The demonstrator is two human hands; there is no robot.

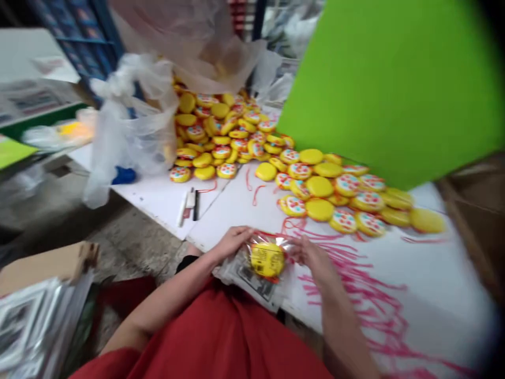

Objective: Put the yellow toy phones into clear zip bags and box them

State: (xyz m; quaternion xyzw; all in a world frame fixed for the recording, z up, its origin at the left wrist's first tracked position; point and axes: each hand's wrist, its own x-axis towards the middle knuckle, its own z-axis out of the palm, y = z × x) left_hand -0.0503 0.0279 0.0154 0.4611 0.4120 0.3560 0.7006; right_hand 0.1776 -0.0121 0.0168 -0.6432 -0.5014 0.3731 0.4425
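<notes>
Along the near edge of the table (pixel 232 208), I see the left hand (pixel 235 241) and right hand (pixel 309 254) each pinching one side of a clear bag (pixel 287 269), the yellow disc (pixel 267 259) inside it between them. Bare white top opens just ahead of the left hand, as far as some pens (pixel 182 209). Beyond the right hand a heap of discs (pixel 319 187) and an upright green board (pixel 394 95) stand in the way, and pink cords (pixel 355 284) crowd its outer side.
</notes>
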